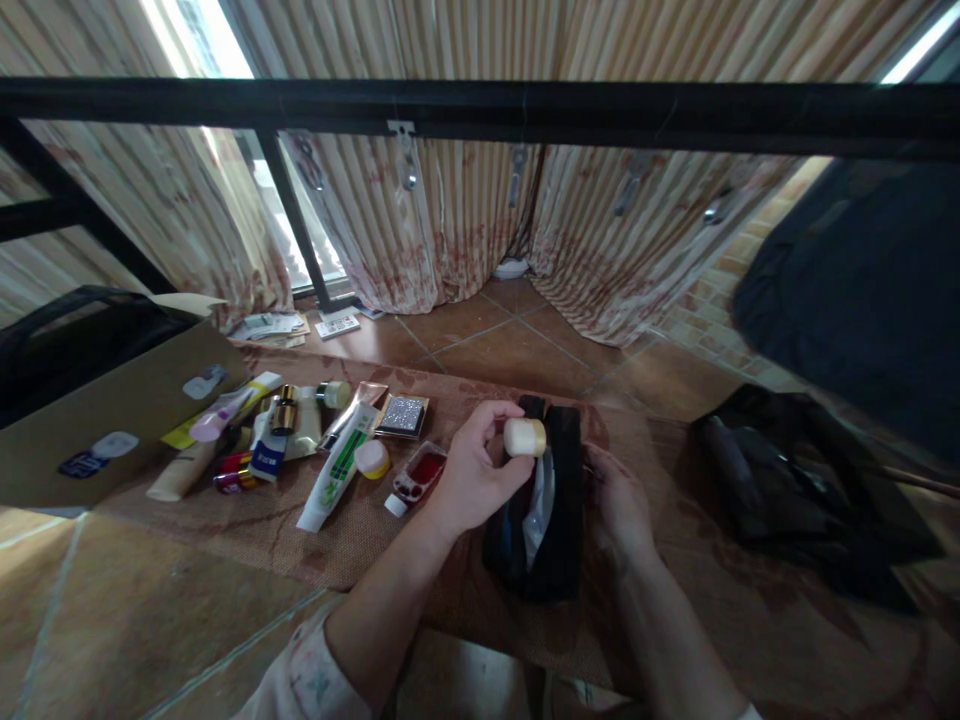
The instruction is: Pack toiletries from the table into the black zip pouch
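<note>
forearms (pixel 401 600) flank a black pouch (pixel 564 520), right hand (pixel 619 500) gripping its side, left hand (pixel 480 470) pinching white jar (pixel 523 437).

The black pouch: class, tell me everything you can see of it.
The black pouch looks like soft fabric, longer than wide, on the brown cloth. Its top gapes open, showing pale, shiny material inside. The right hand is at its right side, contact unclear; the left hand holds a small jar over its far part.
</note>
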### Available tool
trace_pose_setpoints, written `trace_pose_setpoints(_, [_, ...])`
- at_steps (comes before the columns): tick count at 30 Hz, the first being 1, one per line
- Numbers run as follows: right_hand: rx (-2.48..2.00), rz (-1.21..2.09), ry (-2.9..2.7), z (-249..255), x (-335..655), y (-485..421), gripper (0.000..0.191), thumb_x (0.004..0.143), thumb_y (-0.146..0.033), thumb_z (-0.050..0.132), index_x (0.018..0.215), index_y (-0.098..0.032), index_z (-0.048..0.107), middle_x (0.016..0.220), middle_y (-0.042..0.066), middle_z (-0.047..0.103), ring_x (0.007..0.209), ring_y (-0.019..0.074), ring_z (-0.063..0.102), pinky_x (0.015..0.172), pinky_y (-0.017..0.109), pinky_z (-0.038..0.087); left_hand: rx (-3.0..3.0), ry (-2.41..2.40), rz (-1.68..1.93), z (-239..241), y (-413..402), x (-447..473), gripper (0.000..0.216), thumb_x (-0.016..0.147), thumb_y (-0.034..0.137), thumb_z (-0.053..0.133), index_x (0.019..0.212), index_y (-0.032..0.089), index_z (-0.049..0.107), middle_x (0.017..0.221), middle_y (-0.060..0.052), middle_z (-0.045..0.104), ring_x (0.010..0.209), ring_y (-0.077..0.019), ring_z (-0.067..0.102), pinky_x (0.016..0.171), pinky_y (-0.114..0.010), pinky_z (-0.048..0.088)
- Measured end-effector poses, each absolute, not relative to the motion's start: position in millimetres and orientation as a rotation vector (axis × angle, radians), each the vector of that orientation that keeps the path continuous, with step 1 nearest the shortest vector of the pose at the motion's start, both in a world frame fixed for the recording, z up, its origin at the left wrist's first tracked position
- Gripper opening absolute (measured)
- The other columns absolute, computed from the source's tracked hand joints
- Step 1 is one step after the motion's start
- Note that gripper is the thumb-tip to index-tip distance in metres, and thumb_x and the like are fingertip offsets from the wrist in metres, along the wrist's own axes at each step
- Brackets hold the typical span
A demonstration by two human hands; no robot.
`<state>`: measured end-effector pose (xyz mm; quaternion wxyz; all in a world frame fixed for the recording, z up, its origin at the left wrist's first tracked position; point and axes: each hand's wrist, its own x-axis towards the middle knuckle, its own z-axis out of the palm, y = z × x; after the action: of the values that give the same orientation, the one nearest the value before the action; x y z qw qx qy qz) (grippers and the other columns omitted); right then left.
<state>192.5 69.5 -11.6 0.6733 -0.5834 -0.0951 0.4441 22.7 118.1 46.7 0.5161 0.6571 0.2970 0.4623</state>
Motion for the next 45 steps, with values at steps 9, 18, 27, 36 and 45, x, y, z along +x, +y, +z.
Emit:
trace_pose_setpoints(9, [-1.274,1.006,-0.195,-13,191,71,0.025,0.062,-0.032,0.076,0.082,-0.018,0.071,0.076,0.001,0.072,0.059,0.0134,0.062,0.049,0.023,0.045,1.393,0.591,1.047,46,121,22,0.039,0.068,0.013,0.071,0.105,0.018,0.059,0.099,-0.004,0.065,0.088,-0.0152,0.060,0.080,-0.026,0.045])
trace_pose_setpoints(18, [-1.269,1.007,-0.175,-18,193,73,0.028,0.060,-0.032,0.077,0.084,-0.019,0.071,0.076,0.001,0.073,0.056,0.0130,0.061,0.048,0.023,0.044,1.033,0.356,0.908,54,125,13,0.049,0.065,0.025,0.080,0.110,0.020,0.061,0.099,-0.005,0.068,0.099,-0.0224,0.064,0.088,-0.034,0.048])
trace_pose_setpoints(27, [-1.271,0.981,-0.178,-16,192,73,0.025,0.061,-0.033,0.076,0.081,-0.018,0.072,0.078,0.003,0.074,0.057,0.0137,0.062,0.047,0.023,0.045,0.896,0.345,0.777,57,126,14,0.045,0.087,0.046,0.055,0.118,0.014,0.060,0.101,-0.013,0.067,0.095,-0.0238,0.063,0.068,-0.030,0.049])
trace_pose_setpoints(36, [-1.267,0.986,-0.173,-14,191,73,0.025,0.061,-0.032,0.075,0.081,-0.018,0.072,0.079,0.003,0.074,0.058,0.0143,0.062,0.048,0.024,0.046,0.861,0.329,0.766,57,126,15,0.040,0.088,0.040,0.054,0.117,0.013,0.062,0.104,-0.013,0.068,0.100,-0.0238,0.063,0.066,-0.027,0.049])
trace_pose_setpoints(45, [-1.261,1.007,-0.185,-15,191,73,0.023,0.062,-0.033,0.074,0.080,-0.019,0.071,0.078,0.002,0.073,0.059,0.0139,0.061,0.049,0.023,0.045,0.899,0.354,0.755,59,125,13,0.042,0.087,0.042,0.057,0.117,0.014,0.063,0.106,-0.013,0.069,0.097,-0.0221,0.064,0.073,-0.029,0.053])
